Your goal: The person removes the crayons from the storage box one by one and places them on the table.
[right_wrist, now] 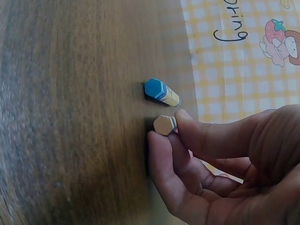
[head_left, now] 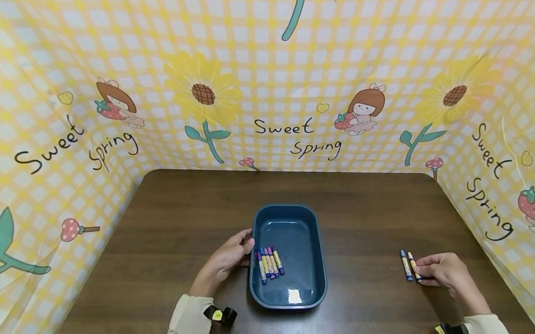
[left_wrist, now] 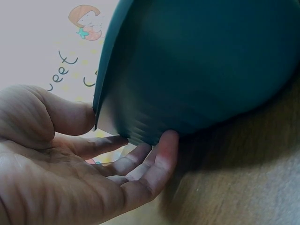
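My left hand (head_left: 230,252) holds the left side of a dark blue-green rectangular tray (head_left: 321,255). In the left wrist view the thumb is at the tray's rim (left_wrist: 104,75) and the fingers curl under its side. Several crayons (head_left: 272,262) with yellow wrappers lie side by side in the tray's left part. To the right, my right hand (head_left: 446,274) pinches a peach-ended crayon (right_wrist: 164,125) between thumb and fingers, low at the table. Beside it lies a blue crayon (right_wrist: 159,91), roughly parallel and a small gap away.
The brown wooden table (head_left: 192,206) carries the tray near its middle. A yellow checked cloth (head_left: 272,76) printed with flowers and "Sweet Spring" stands round its back and sides. Black bands with small devices (head_left: 221,314) are worn on both wrists.
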A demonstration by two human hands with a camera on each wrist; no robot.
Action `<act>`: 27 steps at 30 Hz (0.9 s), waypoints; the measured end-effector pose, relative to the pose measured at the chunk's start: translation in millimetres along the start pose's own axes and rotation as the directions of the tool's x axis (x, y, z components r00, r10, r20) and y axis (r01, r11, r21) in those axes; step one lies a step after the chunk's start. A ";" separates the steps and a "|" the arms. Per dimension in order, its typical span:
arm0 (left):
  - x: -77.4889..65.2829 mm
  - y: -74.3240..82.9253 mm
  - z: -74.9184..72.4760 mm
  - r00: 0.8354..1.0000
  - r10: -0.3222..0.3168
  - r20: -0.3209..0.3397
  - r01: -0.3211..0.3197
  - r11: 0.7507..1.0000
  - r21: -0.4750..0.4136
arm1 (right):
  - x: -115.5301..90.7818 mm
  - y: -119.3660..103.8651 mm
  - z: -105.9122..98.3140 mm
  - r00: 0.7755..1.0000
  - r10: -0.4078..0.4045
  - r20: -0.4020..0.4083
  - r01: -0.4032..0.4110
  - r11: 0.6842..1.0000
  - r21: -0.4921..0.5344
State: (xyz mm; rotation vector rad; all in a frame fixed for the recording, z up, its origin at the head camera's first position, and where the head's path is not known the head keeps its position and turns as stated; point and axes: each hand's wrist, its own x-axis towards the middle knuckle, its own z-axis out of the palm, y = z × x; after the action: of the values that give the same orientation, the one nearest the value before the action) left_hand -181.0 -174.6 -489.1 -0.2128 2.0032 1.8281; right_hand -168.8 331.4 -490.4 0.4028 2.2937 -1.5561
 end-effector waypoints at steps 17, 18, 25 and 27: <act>1.4 -2.5 0.4 1.000 0.003 -0.002 -0.003 1.000 -0.022 | -1.9 -3.6 4.9 0.999 0.023 -0.041 -0.028 0.993 -0.113; 1.4 -2.5 0.4 1.000 0.003 -0.003 -0.003 1.000 -0.022 | -2.3 -3.4 5.3 0.999 0.025 -0.044 -0.030 0.993 -0.116; 0.7 -1.8 0.0 1.000 -0.003 -0.004 0.003 1.000 -0.017 | -2.9 -4.0 6.8 0.997 0.012 -0.074 -0.023 0.989 -0.149; -0.1 -1.0 -0.2 1.000 -0.003 -0.002 0.003 1.000 -0.016 | -2.5 -4.4 6.9 0.997 0.004 -0.076 -0.016 0.987 -0.159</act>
State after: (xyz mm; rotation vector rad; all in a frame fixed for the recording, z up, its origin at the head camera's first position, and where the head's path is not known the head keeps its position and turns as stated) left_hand -180.6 -174.9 -490.0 -0.2225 1.9887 1.8433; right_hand -167.5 323.3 -488.0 0.4365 2.4480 -1.3616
